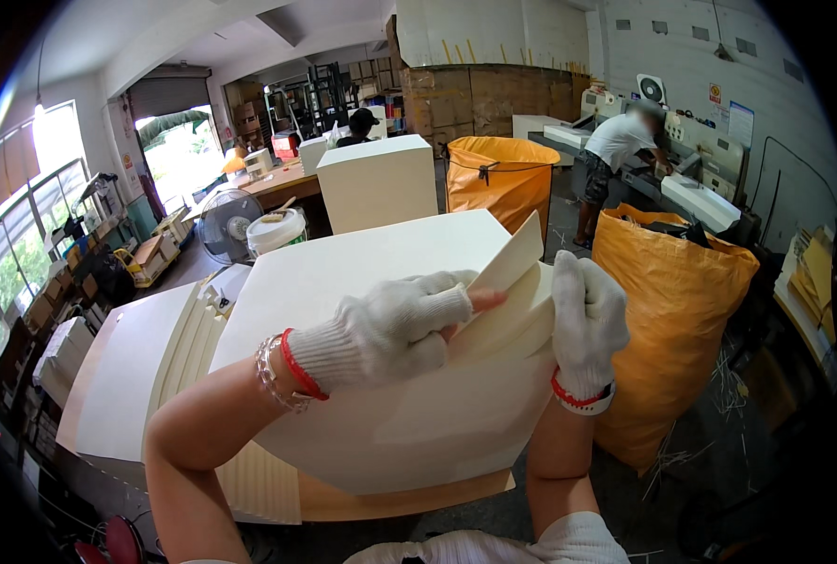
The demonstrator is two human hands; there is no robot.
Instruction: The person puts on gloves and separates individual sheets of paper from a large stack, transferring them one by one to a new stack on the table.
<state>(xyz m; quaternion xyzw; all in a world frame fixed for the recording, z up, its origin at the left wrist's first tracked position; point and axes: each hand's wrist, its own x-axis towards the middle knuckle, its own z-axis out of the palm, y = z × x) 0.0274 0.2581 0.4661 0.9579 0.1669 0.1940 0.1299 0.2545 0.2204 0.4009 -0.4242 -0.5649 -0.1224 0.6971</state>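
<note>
A tall stack of large white paper sheets [371, 249] stands in front of me. Several sheets are bent up at its right corner, and one raised flap [517, 258] stands above the others. My left hand [395, 324], in a white knitted glove with bare fingertips, is closed at the left side of the bent sheets. Its thumb and a finger press against them. My right hand [588, 324], gloved too, is curled round the right edge of the bent sheets. Its fingertips are hidden.
More sheets in a stepped pile [136, 367] lie to the left. Behind stand another tall paper stack [381, 188], a white bucket [276, 230] and a fan [228, 226]. Orange bags [668, 320] [500, 179] bound the right. One person [621, 141] bends at a machine; another [357, 127] is farther back.
</note>
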